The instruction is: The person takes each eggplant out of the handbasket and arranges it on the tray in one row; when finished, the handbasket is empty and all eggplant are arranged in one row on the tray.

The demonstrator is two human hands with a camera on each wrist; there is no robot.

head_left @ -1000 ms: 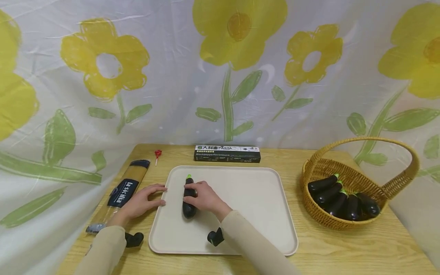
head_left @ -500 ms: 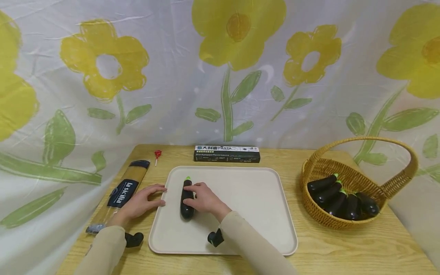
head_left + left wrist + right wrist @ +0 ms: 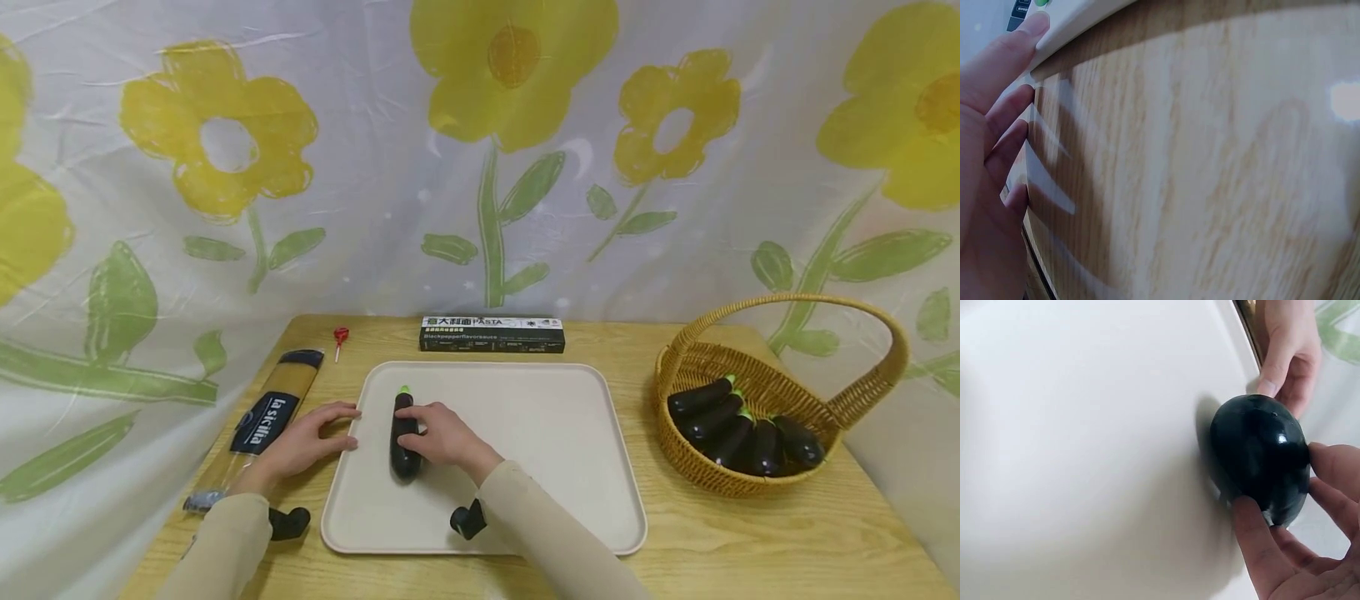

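A dark, glossy eggplant (image 3: 403, 427) with a green stem lies lengthwise on the left part of a pale rectangular tray (image 3: 525, 433). My right hand (image 3: 448, 437) holds it from the right side; in the right wrist view, thumb and fingers press on opposite sides of the eggplant (image 3: 1260, 450), whose rounded end faces the camera. At the tray's left edge rests my left hand (image 3: 305, 440), its fingers loosely bent and thumb tip at the rim, holding nothing. The left wrist view shows that thumb (image 3: 1019, 47) against the pale edge.
A wicker basket (image 3: 697, 467) with several eggplants stands at the right. Behind the tray is a pasta box (image 3: 491, 335). A pasta bag (image 3: 266, 417) lies by the left forearm, with a red lollipop (image 3: 341, 336) behind it. A flowered curtain hangs at the back.
The eggplant has shifted slightly left on the tray and a little toward me, showing more of its length. My right hand stays at it. My left hand keeps its place at the tray edge.
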